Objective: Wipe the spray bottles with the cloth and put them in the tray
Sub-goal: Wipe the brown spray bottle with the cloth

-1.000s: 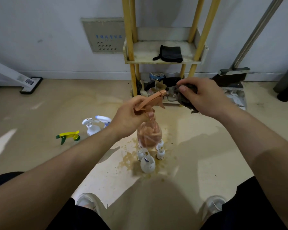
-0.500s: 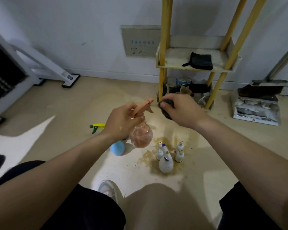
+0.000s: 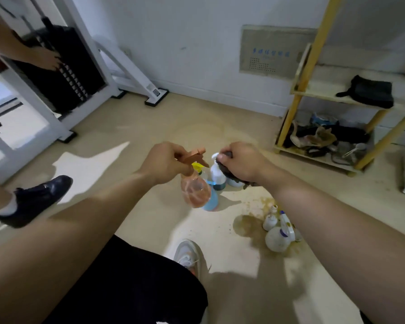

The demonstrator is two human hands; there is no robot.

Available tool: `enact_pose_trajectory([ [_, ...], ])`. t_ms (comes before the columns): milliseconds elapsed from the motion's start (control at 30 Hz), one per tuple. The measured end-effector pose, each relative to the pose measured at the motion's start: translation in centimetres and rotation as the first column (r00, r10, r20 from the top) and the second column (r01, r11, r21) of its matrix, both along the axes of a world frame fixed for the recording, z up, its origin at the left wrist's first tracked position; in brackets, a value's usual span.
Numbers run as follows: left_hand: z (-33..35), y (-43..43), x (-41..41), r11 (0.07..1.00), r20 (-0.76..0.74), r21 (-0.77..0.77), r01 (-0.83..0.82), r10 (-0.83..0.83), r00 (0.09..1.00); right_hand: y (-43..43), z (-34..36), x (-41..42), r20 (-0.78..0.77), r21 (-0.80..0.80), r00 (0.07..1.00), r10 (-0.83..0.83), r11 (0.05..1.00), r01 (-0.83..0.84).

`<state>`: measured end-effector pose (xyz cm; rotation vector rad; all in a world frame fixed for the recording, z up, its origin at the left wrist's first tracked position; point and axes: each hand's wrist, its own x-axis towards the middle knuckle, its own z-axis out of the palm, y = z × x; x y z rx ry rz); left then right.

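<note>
Left hand: the left hand was curled round the trigger head and neck of the orange spray bottle

Right hand: the right hand was closed round a bunched dark cloth, nothing else being held

Held bottle: the orange spray bottle was hung upright in the air above the floor, between the two hands, its nozzle pointed toward the cloth

Contact: the cloth was held just beside the nozzle; whether it touched could not be told

Bottles on the floor: a white bottle, a blue bottle and a yellow trigger head were seen partly hidden behind the held bottle; a cluster of small white bottles was stood near the right forearm, by a brown stain

Tray: no tray could be picked out in view; a wooden rack was stood at the right wall

Done so far: no bottle was seen to be put away, so the task was judged to be at an early stage, with one bottle in hand for wiping

Left to do: the orange bottle was to be finished and placed in the tray, and the floor bottles were each to be wiped and placed
</note>
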<state>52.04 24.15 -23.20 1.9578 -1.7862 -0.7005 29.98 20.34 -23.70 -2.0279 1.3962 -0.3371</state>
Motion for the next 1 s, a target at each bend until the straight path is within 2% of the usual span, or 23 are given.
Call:
enact_pose_trajectory([
  [200, -4.8, -0.6, 3.4, 0.973, 0.102, 0.217, -0.079, 0.057, 0.993, -0.1, -5.3, 3.6, -0.059, 0.125, 0.997, 0.052, 0.991, -0.044],
  [300, -7.9, -1.1, 4.6, 0.954, 0.187, 0.268, -0.135, 0.087, 0.979, -0.4, -7.7, 4.6, -0.031, 0.172, 0.997, 0.065, 0.983, -0.059],
  [433, -12.2, -1.8, 5.3, 0.935, 0.201, 0.314, -0.166, 0.105, 0.974, -1.2, -11.2, 5.6, -0.043, 0.233, 0.998, 0.054, 0.972, -0.042],
  [533, -14.7, -2.3, 5.2, 0.922, 0.187, 0.336, -0.191, 0.134, 0.973, -1.5, -12.9, 5.8, -0.069, 0.239, 0.996, 0.057, 0.97, -0.039],
  [700, -18.9, -3.4, 5.1, 0.903, 0.159, 0.357, -0.241, 0.196, 0.968, -2.2, -15.7, 5.5, -0.027, 0.272, 0.999, 0.042, 0.962, -0.033],
  [1000, -21.6, -4.4, 4.4, 0.918, 0.154, 0.317, -0.239, 0.199, 0.968, -2.8, -17.0, 4.6, -0.013, 0.275, 1.0, 0.001, 0.961, 0.003],
])
